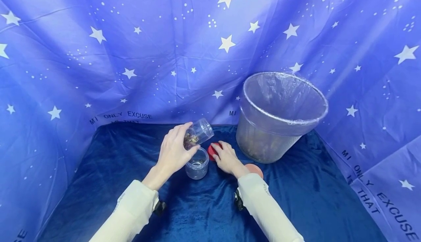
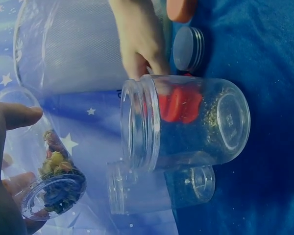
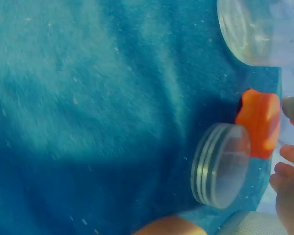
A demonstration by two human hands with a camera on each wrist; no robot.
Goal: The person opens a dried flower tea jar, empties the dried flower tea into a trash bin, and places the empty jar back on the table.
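Observation:
My left hand (image 1: 174, 147) grips a clear jar (image 1: 203, 130), tilted with its mouth toward the right. Dried, flower-like bits (image 2: 59, 166) lie near its base. Below it, an upright clear jar (image 1: 196, 170) has a few crumbs at the bottom, seen in the left wrist view. Another clear jar (image 2: 161, 188) stands beyond that one. Over a red scalloped, lid-like piece (image 1: 213, 151) is my right hand (image 1: 227, 158), fingers spread about it. In the right wrist view the thumb is at the edge of the red piece; the other fingertips look slightly apart from it.
A clear ridged lid (image 3: 220, 166) lies beside the red piece. An orange round lid (image 1: 255, 169) is partly behind the right wrist. At the back right stands a mesh wastebasket (image 1: 263, 145) with a plastic liner. Starry blue curtains (image 1: 177, 70) surround the dark blue cloth (image 1: 296, 198).

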